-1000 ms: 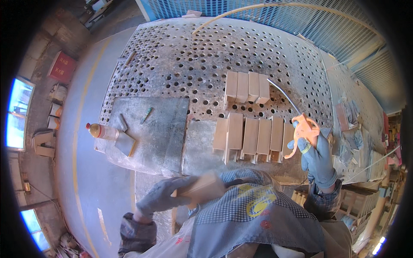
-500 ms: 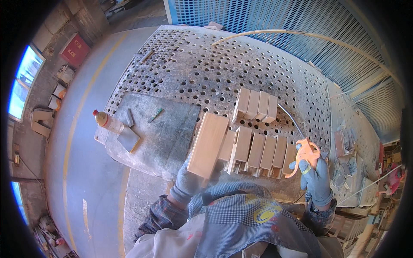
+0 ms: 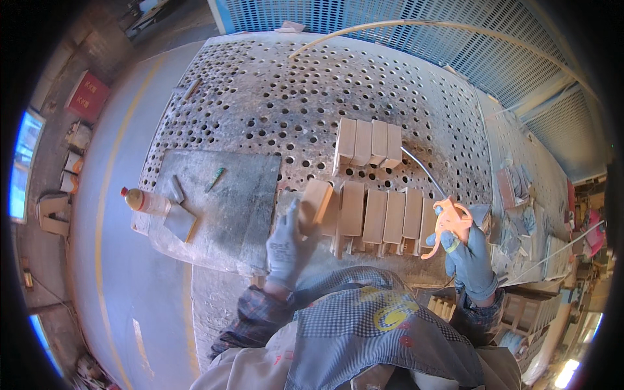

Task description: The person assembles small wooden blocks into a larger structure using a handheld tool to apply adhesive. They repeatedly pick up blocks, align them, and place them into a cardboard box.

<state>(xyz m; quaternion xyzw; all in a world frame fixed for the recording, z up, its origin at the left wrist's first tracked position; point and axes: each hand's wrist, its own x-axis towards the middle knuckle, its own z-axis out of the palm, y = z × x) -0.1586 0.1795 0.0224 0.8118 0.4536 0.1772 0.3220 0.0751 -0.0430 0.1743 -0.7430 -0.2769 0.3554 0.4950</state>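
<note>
In a grey work glove, my left hand has its fingers around a wooden box-like piece at the left end of the near row. That piece is tilted and touches or nearly touches its neighbour; I cannot tell which. Several similar wooden pieces stand side by side in this row, and a shorter row stands behind it. My right hand, gloved too, grips an orange air blow gun. The gun's long thin metal nozzle points toward the back row.
A worktable full of round holes lies under everything. On its left a dark mat bears a plastic bottle, a flat block and a small green tool. A pale hose arches in front of the blue slatted panel.
My left hand has lowered the wooden piece from close up and moved it away from me to the near row's left end. My right hand keeps hold of the blow gun. The view has shifted slightly.
</note>
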